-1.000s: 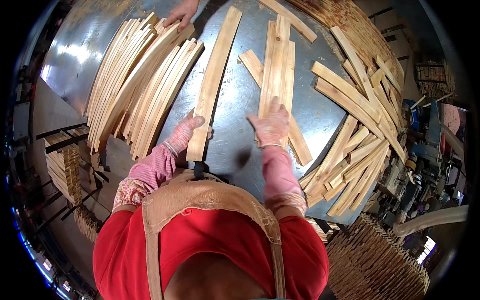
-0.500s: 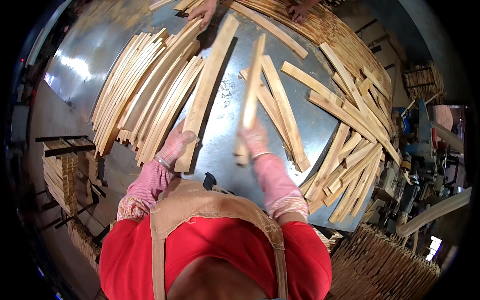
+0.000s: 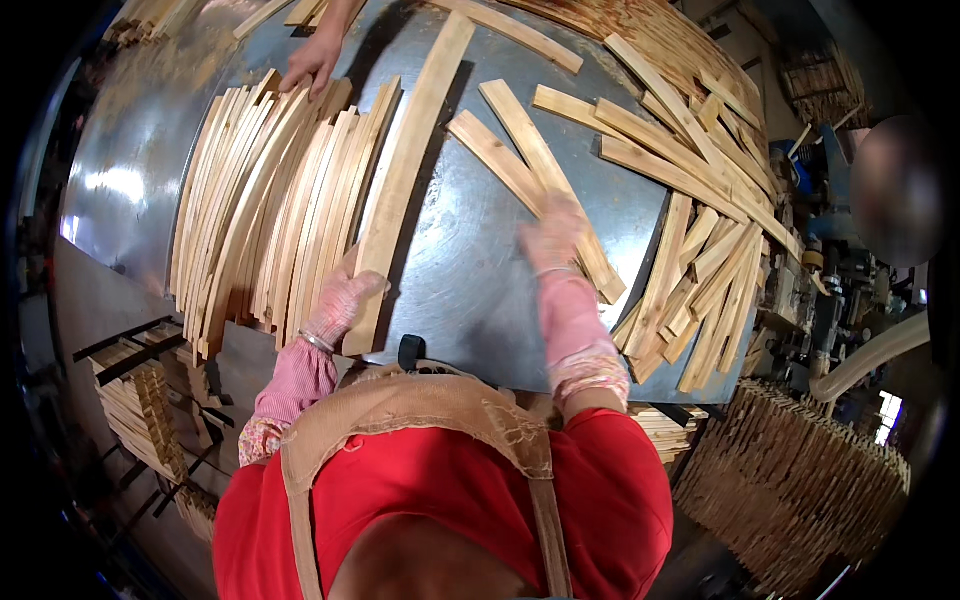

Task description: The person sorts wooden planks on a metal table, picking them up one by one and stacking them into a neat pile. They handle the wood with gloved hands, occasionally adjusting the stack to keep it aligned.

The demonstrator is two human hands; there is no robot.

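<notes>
My left hand, in a pink sleeve with a bracelet at the wrist, grips the near end of a long wooden slat, thumb on top. That slat slants away from me across the metal table, beside a row of slats standing close together on the left. My right hand is smeared by motion. It is over two crossed slats, a longer one and another partly beneath it; whether its fingers hold either cannot be made out.
A co-worker's hand touches the far end of the left row. A jumbled heap of slats covers the table's right side. Stacked wood stands at lower right, more at left. Machinery with a pale hose is beyond the table.
My right hand has let go of its slat and moved right to the crossed pair. One more slat lies on the right heap. The co-worker's hand has shifted left.
</notes>
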